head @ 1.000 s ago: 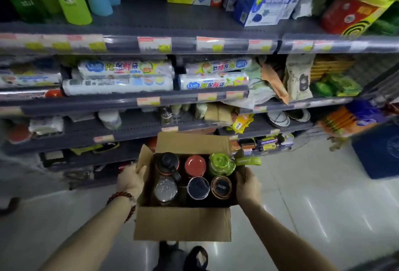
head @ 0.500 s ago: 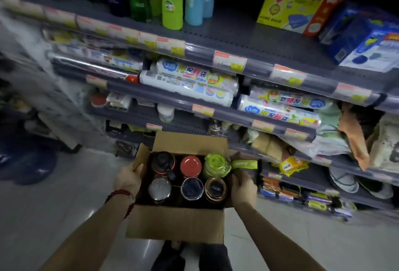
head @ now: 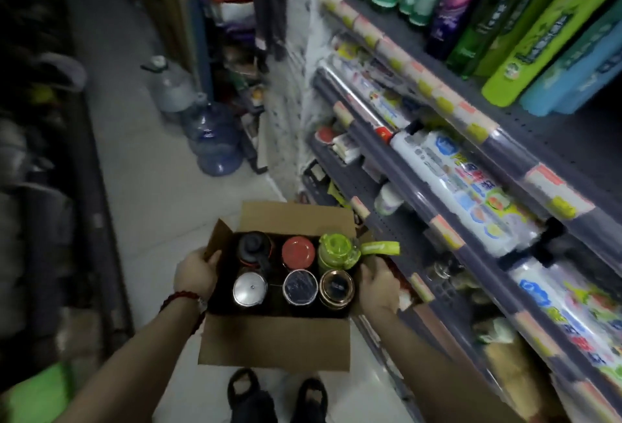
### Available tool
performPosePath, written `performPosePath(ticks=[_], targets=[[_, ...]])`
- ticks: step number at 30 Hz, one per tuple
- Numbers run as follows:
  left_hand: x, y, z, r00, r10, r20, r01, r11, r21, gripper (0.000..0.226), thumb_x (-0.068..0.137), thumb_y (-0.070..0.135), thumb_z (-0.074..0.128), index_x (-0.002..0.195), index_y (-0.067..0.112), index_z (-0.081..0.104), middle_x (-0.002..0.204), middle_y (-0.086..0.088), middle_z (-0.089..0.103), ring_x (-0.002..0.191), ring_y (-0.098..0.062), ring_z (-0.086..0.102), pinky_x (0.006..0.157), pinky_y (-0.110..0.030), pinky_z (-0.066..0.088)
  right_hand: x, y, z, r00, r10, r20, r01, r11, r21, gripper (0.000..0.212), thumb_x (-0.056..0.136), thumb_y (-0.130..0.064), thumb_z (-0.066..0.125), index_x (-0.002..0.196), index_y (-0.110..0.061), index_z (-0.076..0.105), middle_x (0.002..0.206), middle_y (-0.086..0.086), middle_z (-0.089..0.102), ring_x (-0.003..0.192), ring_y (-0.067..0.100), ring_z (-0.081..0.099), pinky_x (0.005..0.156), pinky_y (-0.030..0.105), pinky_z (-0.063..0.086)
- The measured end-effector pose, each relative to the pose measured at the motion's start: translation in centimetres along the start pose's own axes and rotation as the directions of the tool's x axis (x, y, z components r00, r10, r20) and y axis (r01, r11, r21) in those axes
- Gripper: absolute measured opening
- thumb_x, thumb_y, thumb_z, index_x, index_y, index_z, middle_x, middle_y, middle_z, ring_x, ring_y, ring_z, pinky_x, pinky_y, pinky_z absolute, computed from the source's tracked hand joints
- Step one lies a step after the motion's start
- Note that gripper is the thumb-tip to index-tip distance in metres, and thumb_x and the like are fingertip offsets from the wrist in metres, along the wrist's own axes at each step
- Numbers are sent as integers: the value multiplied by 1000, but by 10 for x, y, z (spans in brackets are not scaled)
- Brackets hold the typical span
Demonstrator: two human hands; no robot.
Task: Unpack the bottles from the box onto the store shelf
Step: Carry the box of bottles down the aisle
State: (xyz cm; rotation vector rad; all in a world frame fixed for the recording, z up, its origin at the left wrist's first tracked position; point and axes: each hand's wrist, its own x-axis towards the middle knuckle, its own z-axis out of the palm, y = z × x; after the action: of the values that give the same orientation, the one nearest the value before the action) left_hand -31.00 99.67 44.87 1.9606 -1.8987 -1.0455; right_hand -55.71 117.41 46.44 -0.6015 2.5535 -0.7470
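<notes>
I carry an open cardboard box [head: 274, 343] in front of me, above the aisle floor. My left hand [head: 195, 272] grips its left wall and my right hand [head: 378, 283] grips its right wall. Inside stand several bottles in two rows: a black-capped one [head: 252, 247], a red-capped one [head: 298, 252], a lime-green one [head: 336, 252] with a strap sticking out to the right, a silver-lidded one [head: 249, 289], a dark-lidded one [head: 300, 287] and a copper-rimmed one [head: 336, 288]. The grey store shelf [head: 397, 230] runs along my right side.
The shelves on the right hold tall spray cans [head: 538, 35] on top and wrapped rolls [head: 471, 187] lower down. Two big water jugs [head: 215, 139] stand on the floor ahead, beside the shelf end. Dark stacked goods line the left. My feet [head: 276, 392] show below the box.
My view has swung left, down the aisle; the shelves now lie to my right instead of ahead. Both hands keep the same hold on the box, and the bottles have not shifted.
</notes>
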Motion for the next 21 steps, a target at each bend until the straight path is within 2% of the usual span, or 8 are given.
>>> performPosePath(ticks=[4, 6, 9, 12, 14, 18, 21], targets=[[1, -32, -34, 990, -112, -91, 105, 992, -74, 26, 94, 22, 56, 101, -1, 66, 96, -27, 69, 94, -43, 63, 69, -34, 42, 2, -39, 34, 996, -47, 78, 50, 998, -40, 34, 98, -25, 48, 128, -11, 54, 118, 20, 64, 114, 41, 55, 82, 43, 46], [4, -47, -51, 981, -157, -115, 146, 985, -95, 27, 94, 20, 56, 104, -3, 66, 100, -29, 68, 96, -44, 62, 70, -31, 38, 0, -58, 53, 991, -86, 104, 88, 996, -20, 34, 97, -24, 50, 128, -9, 55, 119, 19, 64, 114, 40, 55, 84, 41, 45], [13, -68, -76, 968, -206, -144, 190, 974, -122, 28, 94, 18, 55, 106, -5, 65, 102, -31, 67, 98, -45, 62, 69, -31, 36, -4, -83, 87, 980, -141, 140, 141, 990, 6, 36, 97, -24, 51, 128, -8, 57, 119, 18, 66, 112, 39, 58, 84, 40, 46], [30, -98, -93, 949, -272, -160, 253, 958, -132, 28, 94, 24, 55, 110, 3, 66, 104, -27, 68, 99, -43, 62, 71, -32, 40, -5, -107, 123, 974, -163, 161, 163, 987, 13, 35, 96, -25, 53, 126, -8, 58, 114, 19, 68, 106, 40, 61, 82, 41, 48], [41, -116, -99, 936, -308, -174, 286, 948, -139, 28, 94, 27, 55, 110, 7, 66, 105, -26, 69, 99, -42, 63, 76, -35, 47, -4, -120, 147, 969, -164, 184, 167, 986, -1, 35, 95, -24, 54, 126, -8, 58, 113, 20, 68, 106, 40, 61, 82, 41, 48], [60, -146, -98, 907, -380, -183, 364, 924, -115, 29, 96, 28, 51, 110, 6, 66, 106, -25, 68, 101, -40, 61, 71, -29, 34, 8, -135, 196, 956, -169, 238, 182, 983, -30, 35, 95, -24, 54, 126, -9, 57, 114, 21, 67, 107, 40, 61, 85, 42, 48], [88, -184, -76, 891, -417, -178, 388, 904, -178, 29, 96, 27, 52, 108, 4, 65, 103, -27, 68, 97, -42, 62, 72, -33, 39, 26, -134, 238, 938, -213, 273, 234, 971, -46, 29, 95, -20, 55, 121, -7, 60, 111, 20, 68, 104, 39, 62, 77, 34, 43]])
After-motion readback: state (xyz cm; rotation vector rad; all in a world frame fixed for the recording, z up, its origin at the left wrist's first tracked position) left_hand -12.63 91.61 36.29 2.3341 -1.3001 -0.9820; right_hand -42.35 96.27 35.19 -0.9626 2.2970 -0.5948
